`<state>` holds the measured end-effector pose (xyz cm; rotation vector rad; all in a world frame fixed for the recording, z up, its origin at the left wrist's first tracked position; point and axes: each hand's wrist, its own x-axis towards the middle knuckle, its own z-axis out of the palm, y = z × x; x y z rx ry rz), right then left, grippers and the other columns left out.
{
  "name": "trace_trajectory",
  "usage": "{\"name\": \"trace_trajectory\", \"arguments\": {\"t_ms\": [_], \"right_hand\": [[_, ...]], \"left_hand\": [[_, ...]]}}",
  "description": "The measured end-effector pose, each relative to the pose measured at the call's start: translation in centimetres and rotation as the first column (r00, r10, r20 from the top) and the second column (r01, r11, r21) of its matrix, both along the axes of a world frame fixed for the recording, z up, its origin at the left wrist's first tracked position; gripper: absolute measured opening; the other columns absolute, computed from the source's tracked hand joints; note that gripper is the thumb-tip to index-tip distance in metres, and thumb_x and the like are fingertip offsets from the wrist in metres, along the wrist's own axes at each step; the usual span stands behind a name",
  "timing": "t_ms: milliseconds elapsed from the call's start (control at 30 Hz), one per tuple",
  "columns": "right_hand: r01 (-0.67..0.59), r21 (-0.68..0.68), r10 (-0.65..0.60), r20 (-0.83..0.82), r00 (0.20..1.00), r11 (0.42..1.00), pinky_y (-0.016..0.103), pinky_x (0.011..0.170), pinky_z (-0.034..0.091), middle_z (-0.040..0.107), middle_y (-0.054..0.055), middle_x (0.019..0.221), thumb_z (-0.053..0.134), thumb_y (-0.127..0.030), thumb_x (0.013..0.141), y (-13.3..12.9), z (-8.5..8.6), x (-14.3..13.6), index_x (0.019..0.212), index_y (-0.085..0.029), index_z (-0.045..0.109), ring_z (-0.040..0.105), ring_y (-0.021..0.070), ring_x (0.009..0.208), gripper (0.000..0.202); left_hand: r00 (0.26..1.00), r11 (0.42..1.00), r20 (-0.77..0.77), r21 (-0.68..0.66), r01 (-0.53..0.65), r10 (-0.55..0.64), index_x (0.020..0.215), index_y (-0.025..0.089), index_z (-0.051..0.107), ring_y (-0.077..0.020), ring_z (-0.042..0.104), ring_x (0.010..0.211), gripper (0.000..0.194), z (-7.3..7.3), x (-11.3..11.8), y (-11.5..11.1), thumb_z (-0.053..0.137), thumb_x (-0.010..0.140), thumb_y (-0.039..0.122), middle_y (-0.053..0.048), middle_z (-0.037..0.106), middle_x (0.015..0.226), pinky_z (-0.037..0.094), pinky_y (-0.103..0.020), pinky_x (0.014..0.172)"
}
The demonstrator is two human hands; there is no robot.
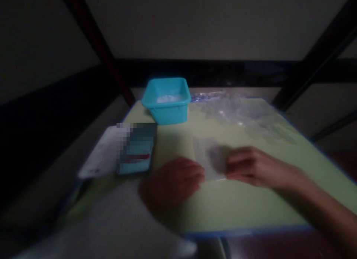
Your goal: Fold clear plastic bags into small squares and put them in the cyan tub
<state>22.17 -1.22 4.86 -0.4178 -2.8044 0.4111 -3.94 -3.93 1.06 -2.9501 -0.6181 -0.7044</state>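
A small, clear plastic bag (pixel 209 160) lies flat on the pale green table, between my two hands. My left hand (pixel 177 181) is closed at the bag's lower left edge, its fingers pressed together. On the other side, my right hand (pixel 249 166) has its fingers curled in a pinch at the bag's right edge. A dark patch shows on the bag near the right fingers; blur hides whether it is a shadow or something inside. The fingertips of both hands are blurred.
A turquoise plastic basin (pixel 171 114) with something whitish inside stands at the back left of the table (pixel 223 210). Crumpled clear plastic (pixel 240 110) spreads over the back right. White paper (pixel 102 153) and a dark-rimmed flat object (pixel 136 166), partly pixelated, lie at the left.
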Motion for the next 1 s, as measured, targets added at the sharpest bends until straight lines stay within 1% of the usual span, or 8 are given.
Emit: {"name": "trace_trajectory", "arguments": {"t_ms": [100,167,300,533,667,800,867,1000], "right_hand": [[-0.024,0.191,0.001,0.123,0.992,0.981,0.031,0.062,0.035,0.056,0.002,0.069,0.047,-0.02,0.094,-0.7,-0.5,-0.3,0.068,-0.019,0.06,0.049,0.0154,0.067,0.029],[-0.029,0.272,-0.016,0.163,0.987,0.962,0.032,0.062,0.034,0.056,0.002,0.069,0.049,-0.018,0.092,-1.0,-0.9,-0.4,0.067,-0.019,0.059,0.049,0.016,0.067,0.028],[-0.026,0.353,-0.06,0.229,0.971,0.935,0.034,0.062,0.034,0.057,0.002,0.07,0.053,-0.015,0.089,-1.3,-1.1,-0.3,0.068,-0.019,0.059,0.05,0.017,0.068,0.023],[-0.031,0.425,-0.085,0.25,0.965,0.905,0.036,0.062,0.034,0.058,0.002,0.072,0.055,-0.014,0.088,-1.3,-1.5,-0.3,0.068,-0.019,0.059,0.05,0.0173,0.068,0.02],[-0.025,0.417,-0.08,0.231,0.97,0.908,0.036,0.063,0.034,0.057,0.001,0.073,0.054,-0.013,0.087,-1.3,-1.8,-0.4,0.068,-0.019,0.058,0.05,0.0173,0.069,0.021],[-0.011,0.368,-0.065,0.191,0.979,0.93,0.034,0.062,0.032,0.054,0.001,0.069,0.052,-0.013,0.088,-1.0,-1.7,-0.5,0.064,-0.019,0.055,0.047,0.016,0.066,0.025],[-0.011,0.303,-0.041,0.167,0.985,0.953,0.033,0.062,0.032,0.053,0.001,0.067,0.051,-0.013,0.088,-0.8,-1.5,-0.5,0.063,-0.019,0.053,0.045,0.0153,0.064,0.026],[0.024,0.102,-0.038,0.143,0.989,0.995,0.029,0.062,0.033,0.052,0.0,0.069,0.05,-0.012,0.086,-0.3,-0.9,-0.4,0.066,-0.019,0.054,0.045,0.0138,0.065,0.022]], "left_hand": [[1.0,1.0,-0.021,0.0,-0.009,0.009,0.093,0.013,0.062,-0.0163,0.059,0.097,0.023,-0.1,0.3,-0.1,0.04,0.095,0.018,-0.007,0.068,0.096,0.047,-0.032,0.089],[0.999,1.0,-0.042,-0.005,-0.012,0.012,0.093,0.013,0.062,-0.0162,0.059,0.097,0.021,-0.2,0.4,-0.1,0.042,0.094,0.019,-0.006,0.068,0.094,0.046,-0.032,0.089],[0.998,1.0,-0.062,-0.014,-0.028,0.027,0.093,0.014,0.062,-0.0162,0.059,0.094,0.021,-0.4,0.3,-0.1,0.042,0.094,0.018,-0.006,0.067,0.092,0.047,-0.032,0.087],[0.998,0.999,-0.056,-0.025,-0.032,0.031,0.088,0.014,0.061,-0.0165,0.059,0.088,0.02,-0.4,0.3,-0.2,0.043,0.093,0.017,-0.005,0.067,0.091,0.048,-0.033,0.084],[0.999,0.999,-0.039,-0.024,-0.03,0.029,0.088,0.013,0.062,-0.0162,0.059,0.087,0.021,-0.4,0.4,-0.2,0.042,0.094,0.018,-0.004,0.067,0.091,0.048,-0.032,0.084],[0.998,0.999,-0.057,-0.035,-0.041,0.039,0.09,0.013,0.061,-0.0163,0.059,0.089,0.02,-0.2,0.4,-0.2,0.043,0.094,0.02,-0.005,0.067,0.092,0.047,-0.033,0.085],[0.997,0.998,-0.059,-0.039,-0.044,0.042,0.09,0.014,0.061,-0.0165,0.059,0.088,0.019,-0.2,0.4,-0.2,0.044,0.093,0.023,-0.005,0.067,0.093,0.047,-0.032,0.084],[0.997,0.997,-0.047,-0.022,-0.07,0.069,0.089,0.014,0.061,-0.0179,0.058,0.086,0.022,-0.4,0.6,-0.3,0.044,0.093,0.028,-0.005,0.066,0.092,0.047,-0.033,0.082]]}}
